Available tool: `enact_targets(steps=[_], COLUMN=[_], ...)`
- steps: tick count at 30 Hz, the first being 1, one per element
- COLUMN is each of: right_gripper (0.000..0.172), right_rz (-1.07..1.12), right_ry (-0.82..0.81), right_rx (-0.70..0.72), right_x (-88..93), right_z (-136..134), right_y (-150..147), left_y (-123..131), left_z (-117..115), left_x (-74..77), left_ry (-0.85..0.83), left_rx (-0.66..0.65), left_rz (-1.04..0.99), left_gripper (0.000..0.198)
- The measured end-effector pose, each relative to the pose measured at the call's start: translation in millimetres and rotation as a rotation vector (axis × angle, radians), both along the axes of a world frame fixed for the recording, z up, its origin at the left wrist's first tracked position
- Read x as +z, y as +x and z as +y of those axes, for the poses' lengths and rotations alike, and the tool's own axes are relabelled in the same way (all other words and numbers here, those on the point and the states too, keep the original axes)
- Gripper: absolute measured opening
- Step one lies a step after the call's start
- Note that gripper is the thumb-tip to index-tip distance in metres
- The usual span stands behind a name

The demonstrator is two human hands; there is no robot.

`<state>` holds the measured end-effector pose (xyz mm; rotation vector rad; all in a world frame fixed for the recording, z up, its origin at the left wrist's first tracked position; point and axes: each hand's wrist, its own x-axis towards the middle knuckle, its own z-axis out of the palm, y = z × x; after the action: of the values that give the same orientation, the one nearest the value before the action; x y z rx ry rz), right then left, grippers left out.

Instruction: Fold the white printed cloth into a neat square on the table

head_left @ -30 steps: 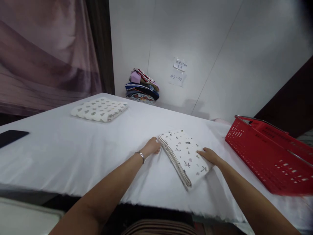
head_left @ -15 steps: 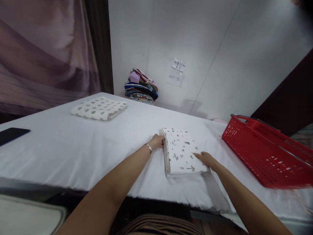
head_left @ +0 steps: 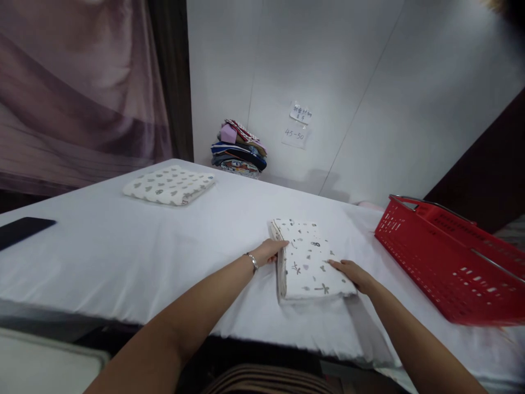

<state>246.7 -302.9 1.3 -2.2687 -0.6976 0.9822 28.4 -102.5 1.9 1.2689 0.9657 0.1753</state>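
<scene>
A folded white cloth (head_left: 305, 257) with small grey and brown prints lies near the front of the white-covered table (head_left: 172, 235). My left hand (head_left: 268, 251), with a bracelet at the wrist, grips its left folded edge, thumb on top and fingers at the side. At the right edge my right hand (head_left: 353, 273) holds the same cloth, its thumb on the upper face and the other fingers partly hidden beneath. Farther back on the left rests a second folded white cloth (head_left: 168, 186) with grey prints, apart from both hands.
A red plastic basket (head_left: 447, 257) with metal handles stands on the right. Several folded fabrics (head_left: 240, 148) are stacked at the back against the wall, beside paper signs (head_left: 294, 135). A dark flat object (head_left: 24, 230) lies at the left edge. A pinkish curtain (head_left: 74, 82) hangs behind.
My left hand has slid toward me along the cloth's left edge, and its thumb now lies over the top. My right hand stays at the right edge. The view has shifted slightly.
</scene>
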Motion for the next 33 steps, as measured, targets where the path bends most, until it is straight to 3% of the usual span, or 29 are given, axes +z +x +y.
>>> enact_targets(steps=[7, 11, 15, 20, 24, 29, 33], right_gripper=[0.042, 0.035, 0.039, 0.044, 0.042, 0.033, 0.030], right_rz=[0.526, 0.679, 0.795, 0.833, 0.769, 0.727, 0.688], right_ry=[0.200, 0.295, 0.289, 0.261, 0.230, 0.321, 0.415], right_rx=[-0.074, -0.145, -0.221, -0.243, -0.225, -0.169, -0.120], right_x=[0.5, 2.3, 0.4, -1.7, -1.1, -4.0, -7.0], right_z=[1, 4, 9, 19, 24, 25, 28], right_y=[-7, -7, -5, -4, -3, -1, 1], left_y=[0, 3, 5, 1, -5, -10, -9], left_z=[-1, -2, -1, 0, -2, -2, 0], left_x=[1.8, -2.2, -10.5, -16.1, -10.6, -3.6, -7.4], left_ry=[-0.046, 0.017, 0.000, -0.068, -0.094, -0.169, -0.126], left_rx=[0.025, 0.068, 0.118, 0.109, 0.081, 0.005, 0.051], left_rz=[-0.088, -0.146, -0.130, -0.126, -0.141, -0.233, -0.204], left_gripper=[0.032, 0.028, 0.031, 0.034, 0.035, 0.051, 0.048])
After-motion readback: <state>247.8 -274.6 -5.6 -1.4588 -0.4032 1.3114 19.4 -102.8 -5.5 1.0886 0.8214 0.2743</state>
